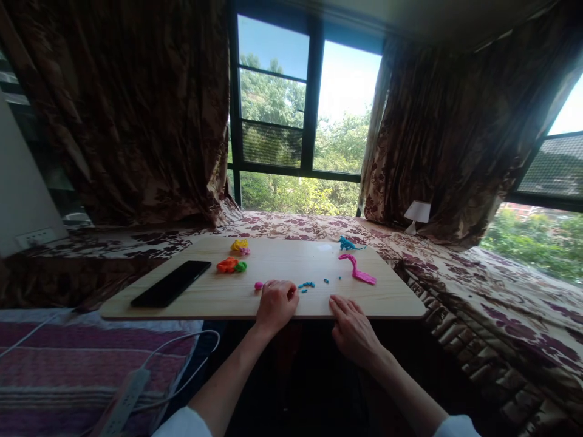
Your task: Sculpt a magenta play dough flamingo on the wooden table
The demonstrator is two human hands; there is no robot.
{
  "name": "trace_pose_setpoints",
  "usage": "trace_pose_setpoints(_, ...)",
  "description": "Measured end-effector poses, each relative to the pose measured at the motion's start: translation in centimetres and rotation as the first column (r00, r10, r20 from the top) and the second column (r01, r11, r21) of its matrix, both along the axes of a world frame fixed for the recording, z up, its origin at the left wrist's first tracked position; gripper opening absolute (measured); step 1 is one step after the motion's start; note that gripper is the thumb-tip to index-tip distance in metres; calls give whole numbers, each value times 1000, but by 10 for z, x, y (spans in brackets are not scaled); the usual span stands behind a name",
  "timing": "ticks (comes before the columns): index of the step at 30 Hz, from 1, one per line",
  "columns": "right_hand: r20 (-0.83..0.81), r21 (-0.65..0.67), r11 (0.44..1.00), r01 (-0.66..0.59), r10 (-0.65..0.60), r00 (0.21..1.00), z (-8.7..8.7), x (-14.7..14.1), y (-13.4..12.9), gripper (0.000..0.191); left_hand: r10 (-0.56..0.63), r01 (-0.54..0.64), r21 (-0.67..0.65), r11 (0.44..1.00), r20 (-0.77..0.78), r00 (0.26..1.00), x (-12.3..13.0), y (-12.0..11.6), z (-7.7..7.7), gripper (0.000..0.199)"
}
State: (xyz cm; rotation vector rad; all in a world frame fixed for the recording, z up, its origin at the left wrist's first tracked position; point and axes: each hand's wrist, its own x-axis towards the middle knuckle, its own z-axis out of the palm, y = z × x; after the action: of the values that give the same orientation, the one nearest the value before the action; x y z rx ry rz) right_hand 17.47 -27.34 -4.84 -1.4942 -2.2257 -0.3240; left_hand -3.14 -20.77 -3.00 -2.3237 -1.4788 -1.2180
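Note:
My left hand rests on the light wooden table with its fingers curled closed; whatever they may hold is hidden. A small pink ball of what looks like modelling clay lies just left of it. To its right are several small blue clay pieces. My right hand lies at the table's front edge, fingers stretched out and holding nothing. Beyond it are two tiny blue bits and a long bent pink clay strip. A blue animal-shaped figure stands farther back.
Orange clay touches a green lump on the table's left half. Behind them sit yellow clay and a pale pink piece. A black phone lies at left. A power strip with a white cable rests below.

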Motion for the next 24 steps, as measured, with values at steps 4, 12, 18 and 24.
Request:
trace_pose_setpoints(4, 31, 3, 999, 43, -43, 999, -9, 9, 3, 58, 7, -7, -5, 1000, 4, 1000, -3, 1, -1, 17)
trace_pose_setpoints(12, 14, -2, 1000, -13, 13, 1000, -11, -11, -19, 58, 11, -11, -17, 1000, -7, 1000, 0, -1, 0, 17)
trace_pose_setpoints(18, 8, -19, 998, 68, -68, 998, -8, 0, -5, 58, 5, -5, -19, 1000, 1, 1000, -3, 0, 1, 18)
trace_pose_setpoints(24, 26, -14, 1000, 8, -8, 1000, -14, -14, -32, 59, -12, 12, -20, 1000, 9, 1000, 0, -1, 0, 16)
